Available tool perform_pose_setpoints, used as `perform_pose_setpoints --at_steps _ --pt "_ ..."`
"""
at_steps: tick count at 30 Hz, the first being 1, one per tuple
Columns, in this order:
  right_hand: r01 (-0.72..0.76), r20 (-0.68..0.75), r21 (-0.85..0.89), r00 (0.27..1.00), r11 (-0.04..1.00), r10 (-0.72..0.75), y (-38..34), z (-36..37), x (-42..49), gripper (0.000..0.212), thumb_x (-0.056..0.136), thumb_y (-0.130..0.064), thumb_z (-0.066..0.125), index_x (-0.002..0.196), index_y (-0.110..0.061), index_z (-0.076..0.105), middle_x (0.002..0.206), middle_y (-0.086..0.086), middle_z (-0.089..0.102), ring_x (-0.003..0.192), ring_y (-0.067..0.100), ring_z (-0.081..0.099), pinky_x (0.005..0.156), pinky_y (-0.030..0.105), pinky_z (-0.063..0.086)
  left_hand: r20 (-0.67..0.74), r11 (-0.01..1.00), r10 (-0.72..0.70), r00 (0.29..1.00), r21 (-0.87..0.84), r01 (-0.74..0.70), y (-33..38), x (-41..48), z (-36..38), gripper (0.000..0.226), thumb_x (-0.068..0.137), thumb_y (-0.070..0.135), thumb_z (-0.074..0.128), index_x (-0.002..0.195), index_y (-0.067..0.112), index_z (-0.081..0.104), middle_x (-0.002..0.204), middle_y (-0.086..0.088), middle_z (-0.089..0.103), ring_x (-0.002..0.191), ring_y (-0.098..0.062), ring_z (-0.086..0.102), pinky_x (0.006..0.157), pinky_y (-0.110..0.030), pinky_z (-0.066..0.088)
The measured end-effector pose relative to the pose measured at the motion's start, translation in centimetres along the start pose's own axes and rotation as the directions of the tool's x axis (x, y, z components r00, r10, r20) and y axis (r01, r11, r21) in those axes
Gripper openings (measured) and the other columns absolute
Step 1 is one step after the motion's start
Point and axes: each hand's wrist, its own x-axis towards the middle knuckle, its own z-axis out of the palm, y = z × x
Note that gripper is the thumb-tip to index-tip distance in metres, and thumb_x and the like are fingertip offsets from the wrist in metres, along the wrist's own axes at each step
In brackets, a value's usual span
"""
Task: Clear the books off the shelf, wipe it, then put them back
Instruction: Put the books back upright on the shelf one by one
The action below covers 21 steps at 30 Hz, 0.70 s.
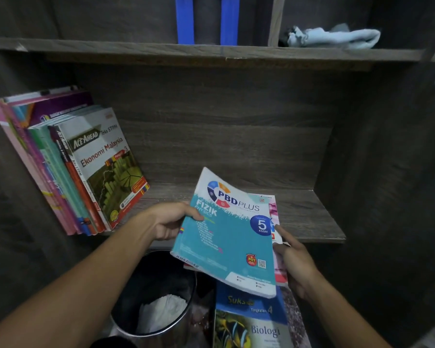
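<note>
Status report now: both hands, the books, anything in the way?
Left hand and right hand grip Fizik book plus another beneath. Leaning books on shelf. Bin below; nothing blocking.

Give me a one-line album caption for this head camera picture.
Both hands, left and right, hold a teal physics book before a shelf where leaning books stand at its left end.

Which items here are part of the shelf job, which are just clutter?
Job:
- Fizik book in left hand and right hand
- leaning books on shelf
- Biologi book
- blue cloth

Lying about:
- bin
- blue strips
</note>
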Motion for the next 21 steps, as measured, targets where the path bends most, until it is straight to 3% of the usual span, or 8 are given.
perform_pose_setpoints --at_steps 5,8,10,13,15,21 --pt "-0.021 -0.028 0.005 0.999 1.000 0.021 -0.2 0.3 -0.2 0.051 0.101 -0.004 0.048 0.143 -0.033 0.046 0.100 0.016 0.075 0.089 0.034 0.074 0.091 0.058 0.053 -0.081 0.969 0.243 0.967 -0.025 -0.246 2.1 -3.8 -0.3 0.033 0.088 -0.009 0.053 0.111 0.011 0.067 0.103 -0.014 0.073 0.087 -0.027 0.072 0.069 -0.036 0.061" --pt "-0.019 -0.036 -0.003 0.999 1.000 0.019 -0.2 0.3 -0.4 0.053 0.100 -0.002 0.047 0.144 -0.032 0.045 0.104 0.016 0.074 0.089 0.035 0.074 0.093 0.061 0.052 -0.244 0.906 0.397 0.885 -0.049 -0.420 2.4 -6.2 -1.6 0.035 0.088 -0.010 0.053 0.112 0.013 0.066 0.102 -0.011 0.074 0.090 -0.026 0.072 0.067 -0.036 0.061" --pt "-0.018 -0.034 -0.003 0.999 1.000 0.018 -0.3 0.4 -0.6 0.053 0.100 -0.002 0.046 0.144 -0.032 0.045 0.103 0.016 0.074 0.089 0.036 0.074 0.093 0.062 0.051 -0.411 0.838 0.478 0.776 -0.052 -0.544 2.1 -6.9 -2.5 0.035 0.088 -0.010 0.054 0.112 0.014 0.064 0.099 -0.007 0.074 0.087 -0.023 0.072 0.066 -0.036 0.061" --pt "-0.018 -0.037 -0.009 0.999 1.000 0.018 -0.4 0.4 -0.6 0.053 0.101 -0.002 0.046 0.144 -0.033 0.045 0.104 0.016 0.074 0.090 0.036 0.073 0.093 0.062 0.051 -0.707 0.721 0.505 0.496 0.029 -0.692 0.9 -5.8 -3.9 0.036 0.088 -0.009 0.057 0.115 0.014 0.063 0.105 -0.007 0.070 0.087 -0.023 0.068 0.076 -0.036 0.057" --pt "-0.017 -0.039 -0.016 0.999 1.000 0.016 -0.4 0.4 -0.6 0.053 0.101 -0.003 0.045 0.144 -0.033 0.044 0.104 0.016 0.074 0.090 0.036 0.073 0.093 0.062 0.051 -0.818 0.681 0.460 0.345 0.076 -0.728 -0.1 -4.3 -5.0 0.033 0.089 -0.003 0.060 0.113 0.018 0.064 0.107 -0.007 0.069 0.089 -0.023 0.067 0.079 -0.037 0.056" --pt "-0.016 -0.048 -0.044 0.999 0.999 0.013 -0.3 0.5 -0.4 0.051 0.101 -0.002 0.046 0.143 -0.031 0.046 0.101 0.015 0.075 0.089 0.036 0.074 0.091 0.063 0.052 -0.906 0.676 0.385 0.174 0.149 -0.722 -1.0 -0.9 -6.6 0.025 0.091 0.005 0.060 0.104 0.026 0.063 0.098 0.000 0.068 0.094 -0.025 0.068 0.082 -0.039 0.057"
